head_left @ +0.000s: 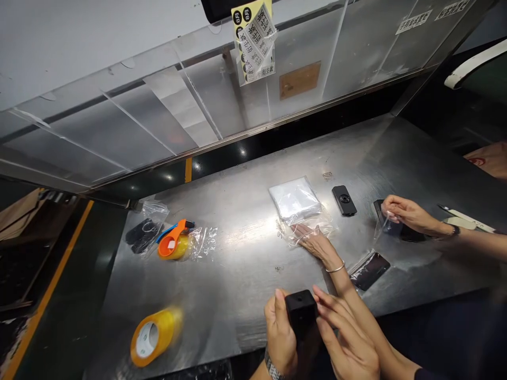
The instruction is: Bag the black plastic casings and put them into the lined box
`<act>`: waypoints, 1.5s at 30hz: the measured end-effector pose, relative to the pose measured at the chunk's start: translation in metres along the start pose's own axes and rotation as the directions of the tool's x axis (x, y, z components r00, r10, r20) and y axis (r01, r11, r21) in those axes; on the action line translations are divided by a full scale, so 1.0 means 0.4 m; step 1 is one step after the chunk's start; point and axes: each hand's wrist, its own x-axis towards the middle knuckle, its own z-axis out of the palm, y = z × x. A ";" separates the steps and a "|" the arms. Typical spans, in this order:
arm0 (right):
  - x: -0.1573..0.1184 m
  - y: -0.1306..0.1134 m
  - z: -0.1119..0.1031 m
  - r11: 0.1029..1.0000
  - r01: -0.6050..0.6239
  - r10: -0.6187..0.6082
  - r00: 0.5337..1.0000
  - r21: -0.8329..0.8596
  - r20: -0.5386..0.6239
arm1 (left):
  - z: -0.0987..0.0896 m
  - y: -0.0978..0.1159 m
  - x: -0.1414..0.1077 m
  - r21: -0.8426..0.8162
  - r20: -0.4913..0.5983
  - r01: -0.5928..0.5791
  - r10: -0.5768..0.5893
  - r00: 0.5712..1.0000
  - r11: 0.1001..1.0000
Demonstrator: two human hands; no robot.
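At the bottom of the head view, my left hand [280, 331] is closed around a small black box-shaped device [301, 311], its thumb along the near side. Wrapped on that wrist is a metal-link watch [272, 365]. My right hand [350, 335] is at the device's right side, fingers stretched and a little apart, fingertips at its edge; whether they press on it is hard to tell. The lower part of the device is in dark shade. Farther up the table lies a similar flat black device [344, 200] with a round part on its face.
A co-worker's braceleted hand [315, 244] rests by a stack of clear plastic bags [297, 198]. Another hand [412, 214] pinches clear film above a dark object. A bagged black device [370, 271], tape roll [152, 338], orange tape dispenser [174, 243] and bagged black items [143, 235] lie on the metal table [237, 274].
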 end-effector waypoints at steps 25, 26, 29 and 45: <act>-0.006 0.076 0.051 0.936 -0.285 0.316 0.939 -0.206 0.136 | -0.006 -0.074 0.107 -0.133 -0.070 0.207 -0.217 0.974 0.969; -0.018 0.097 0.064 0.933 -0.273 0.316 0.934 -0.235 0.166 | -0.008 -0.095 0.126 -0.161 -0.091 0.229 -0.246 0.965 0.960; -0.053 0.176 0.094 0.916 -0.194 0.288 0.927 -0.352 0.239 | -0.028 -0.162 0.186 -0.015 -0.158 0.154 -0.155 0.975 0.988; -0.060 0.370 0.116 0.613 -0.106 0.268 0.960 -0.783 0.080 | 0.044 -0.149 0.469 0.851 0.476 -0.524 0.386 0.790 0.022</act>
